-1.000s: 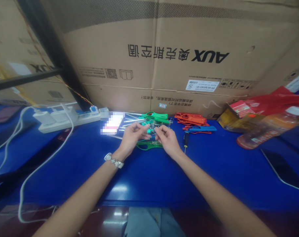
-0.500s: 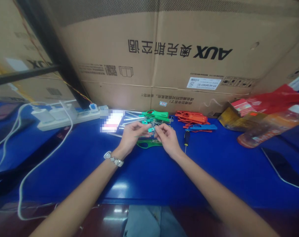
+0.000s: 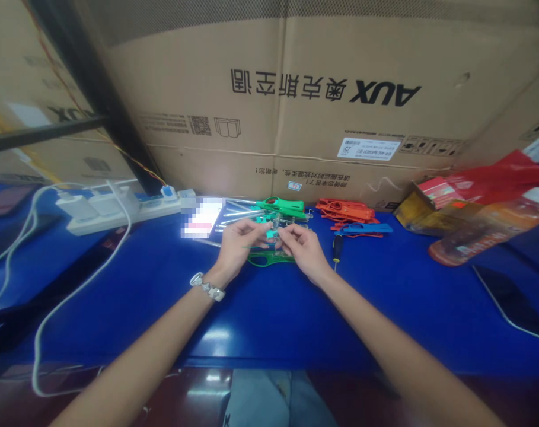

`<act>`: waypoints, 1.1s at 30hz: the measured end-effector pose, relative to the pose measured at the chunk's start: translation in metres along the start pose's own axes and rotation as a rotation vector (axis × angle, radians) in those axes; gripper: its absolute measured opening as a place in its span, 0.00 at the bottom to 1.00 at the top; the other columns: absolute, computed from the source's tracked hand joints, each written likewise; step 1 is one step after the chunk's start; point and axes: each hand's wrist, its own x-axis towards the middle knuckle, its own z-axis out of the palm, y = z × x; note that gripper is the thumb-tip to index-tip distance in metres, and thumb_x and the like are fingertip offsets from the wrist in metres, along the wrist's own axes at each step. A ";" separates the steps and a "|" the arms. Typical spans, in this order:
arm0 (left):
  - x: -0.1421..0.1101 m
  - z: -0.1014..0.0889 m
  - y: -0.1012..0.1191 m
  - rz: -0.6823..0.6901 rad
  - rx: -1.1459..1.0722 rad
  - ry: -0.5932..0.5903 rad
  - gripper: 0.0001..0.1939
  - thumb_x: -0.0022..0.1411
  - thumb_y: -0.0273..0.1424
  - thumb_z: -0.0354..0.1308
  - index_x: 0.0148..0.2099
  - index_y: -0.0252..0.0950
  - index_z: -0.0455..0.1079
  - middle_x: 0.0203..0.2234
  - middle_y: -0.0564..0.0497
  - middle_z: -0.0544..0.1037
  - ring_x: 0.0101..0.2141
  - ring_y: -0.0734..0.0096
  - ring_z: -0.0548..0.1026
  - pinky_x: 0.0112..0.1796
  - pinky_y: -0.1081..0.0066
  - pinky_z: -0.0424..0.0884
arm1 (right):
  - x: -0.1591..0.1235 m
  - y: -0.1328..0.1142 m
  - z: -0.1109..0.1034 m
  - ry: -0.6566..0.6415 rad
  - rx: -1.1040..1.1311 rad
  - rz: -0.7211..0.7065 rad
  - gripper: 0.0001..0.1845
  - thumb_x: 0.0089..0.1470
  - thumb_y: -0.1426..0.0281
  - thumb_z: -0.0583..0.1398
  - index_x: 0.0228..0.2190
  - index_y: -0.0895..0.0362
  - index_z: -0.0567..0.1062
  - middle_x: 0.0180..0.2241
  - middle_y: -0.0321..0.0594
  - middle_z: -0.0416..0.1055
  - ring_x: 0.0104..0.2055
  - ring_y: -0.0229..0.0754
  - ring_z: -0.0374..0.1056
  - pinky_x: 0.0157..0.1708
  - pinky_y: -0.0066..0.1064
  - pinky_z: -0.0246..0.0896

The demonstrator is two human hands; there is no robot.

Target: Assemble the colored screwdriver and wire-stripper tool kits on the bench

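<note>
In front of me, my left hand (image 3: 239,244) pinches a small teal plastic part (image 3: 271,235) between thumb and fingers. My right hand (image 3: 303,248) meets it from the other side, thumb and forefinger pressed together by a tiny metal bit too small to make out. Behind and beneath my hands lies a pile of utility lighter pieces: a green lighter casing (image 3: 281,206), metal tubes (image 3: 240,204) and wire parts. Another green casing (image 3: 262,260) lies nearer, partly hidden. A screwdriver (image 3: 337,246) with a dark and yellow handle rests right of my right hand.
Red casings (image 3: 345,210) and a blue one (image 3: 364,229) are stacked at the right. A lit phone (image 3: 207,216) and a power strip (image 3: 109,218) with white cables lie left. A drink bottle (image 3: 482,231) and dark tablet-like device (image 3: 513,299) are far right. A large carton (image 3: 296,130) stands behind.
My hands stay nearly in place, both still at the teal part. The part has turned slightly between the fingertips, and the view has shifted a little.
</note>
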 end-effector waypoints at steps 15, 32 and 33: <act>0.001 -0.011 0.010 -0.113 0.017 -0.253 0.19 0.51 0.41 0.71 0.42 0.34 0.79 0.34 0.48 0.83 0.33 0.68 0.82 0.39 0.70 0.79 | 0.001 0.000 -0.003 -0.014 -0.034 0.066 0.25 0.45 0.46 0.65 0.23 0.56 0.73 0.16 0.31 0.65 0.17 0.31 0.51 0.18 0.27 0.44; 0.005 -0.015 0.013 -0.055 -0.063 -0.161 0.15 0.50 0.34 0.72 0.41 0.35 0.80 0.43 0.47 0.82 0.39 0.68 0.80 0.49 0.65 0.76 | 0.003 0.005 0.001 0.042 0.041 0.044 0.30 0.50 0.42 0.60 0.19 0.54 0.61 0.15 0.30 0.60 0.16 0.31 0.51 0.18 0.26 0.46; 0.006 -0.016 0.013 -0.061 -0.067 -0.146 0.16 0.49 0.33 0.72 0.42 0.35 0.80 0.43 0.47 0.82 0.38 0.69 0.80 0.48 0.65 0.76 | 0.003 0.005 0.002 0.052 0.049 0.036 0.31 0.51 0.42 0.59 0.19 0.54 0.59 0.15 0.30 0.60 0.16 0.31 0.51 0.18 0.26 0.46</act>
